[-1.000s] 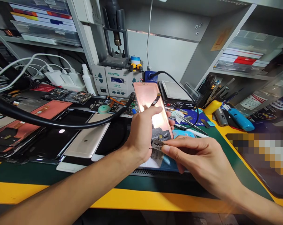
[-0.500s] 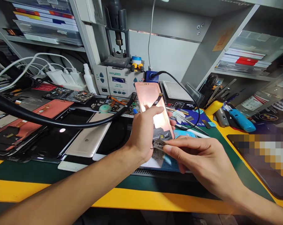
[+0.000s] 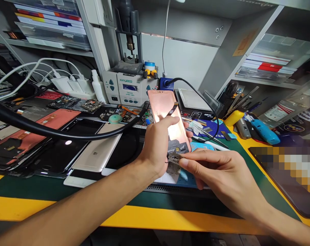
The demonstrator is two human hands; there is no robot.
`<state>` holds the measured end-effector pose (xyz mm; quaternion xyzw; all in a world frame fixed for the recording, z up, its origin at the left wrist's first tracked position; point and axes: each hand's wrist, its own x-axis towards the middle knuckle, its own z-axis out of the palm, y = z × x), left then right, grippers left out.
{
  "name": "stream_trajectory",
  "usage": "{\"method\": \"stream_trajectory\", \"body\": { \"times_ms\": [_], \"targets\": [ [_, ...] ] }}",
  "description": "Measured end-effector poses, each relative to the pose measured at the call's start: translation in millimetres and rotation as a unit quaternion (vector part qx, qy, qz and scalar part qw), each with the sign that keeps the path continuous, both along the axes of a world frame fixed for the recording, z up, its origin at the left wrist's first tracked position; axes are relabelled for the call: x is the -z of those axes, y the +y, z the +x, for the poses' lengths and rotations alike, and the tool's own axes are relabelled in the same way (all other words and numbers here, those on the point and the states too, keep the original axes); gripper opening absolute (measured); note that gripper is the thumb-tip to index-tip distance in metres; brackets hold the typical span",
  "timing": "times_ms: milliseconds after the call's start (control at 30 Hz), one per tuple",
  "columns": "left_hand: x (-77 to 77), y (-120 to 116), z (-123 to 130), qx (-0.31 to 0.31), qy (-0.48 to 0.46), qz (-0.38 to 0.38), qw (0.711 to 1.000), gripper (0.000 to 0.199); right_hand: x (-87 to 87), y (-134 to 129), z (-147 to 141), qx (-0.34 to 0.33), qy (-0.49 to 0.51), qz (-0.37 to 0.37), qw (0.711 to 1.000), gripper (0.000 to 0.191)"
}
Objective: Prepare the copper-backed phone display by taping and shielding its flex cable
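Your left hand [image 3: 155, 147] grasps the copper-pink curved smartphone [image 3: 160, 102], its long axis pointing up and away, while your right hand [image 3: 211, 171] pinches a thin metal blade [image 3: 174, 158] beside its lower end.

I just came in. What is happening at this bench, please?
A person's left hand holds a copper-coloured phone tilted up above a crowded repair bench. The right hand pinches a thin razor blade at the phone's lower end. A Quick soldering station stands behind them.
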<state>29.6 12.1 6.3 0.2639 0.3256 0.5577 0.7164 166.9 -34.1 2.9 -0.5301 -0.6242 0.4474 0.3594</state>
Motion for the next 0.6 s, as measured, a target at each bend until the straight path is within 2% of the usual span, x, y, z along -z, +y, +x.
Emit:
{"method": "stream_trajectory", "body": {
  "times_ms": [600],
  "targets": [
    [0.3, -0.2, -0.4, -0.001, 0.006, 0.002, 1.0, 0.026, -0.3, -0.5, 2.2, 0.009, 0.002, -0.01, 1.0, 0.02]
  ]
}}
